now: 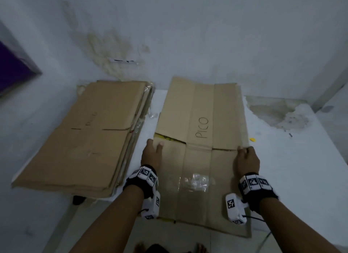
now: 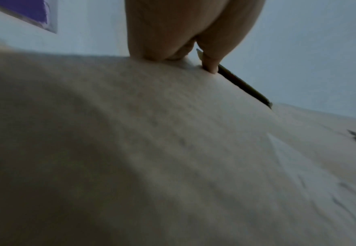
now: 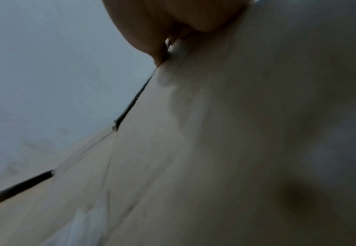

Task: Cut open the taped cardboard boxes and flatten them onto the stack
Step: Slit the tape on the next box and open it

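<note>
A flattened cardboard box [image 1: 201,105] marked "PICO" lies on the white surface in the head view, with clear tape [image 1: 195,181] on its near flap. My left hand [image 1: 155,143] holds the box's left edge at the slit between flaps, thumb on top. My right hand [image 1: 243,149] grips the right edge at the same height, fingers curled over it. To the left sits the stack of flattened boxes [image 1: 84,139]. The wrist views show my left hand [image 2: 183,33] and right hand [image 3: 173,20] against the cardboard [image 2: 151,149] [image 3: 236,133]; the fingers under it are hidden.
A stained white wall [image 1: 188,36] rises just behind the boxes. A small yellow scrap [image 1: 252,139] lies right of the box. The white surface [image 1: 291,158] extends to the right. My bare toes [image 1: 201,248] show at the bottom edge.
</note>
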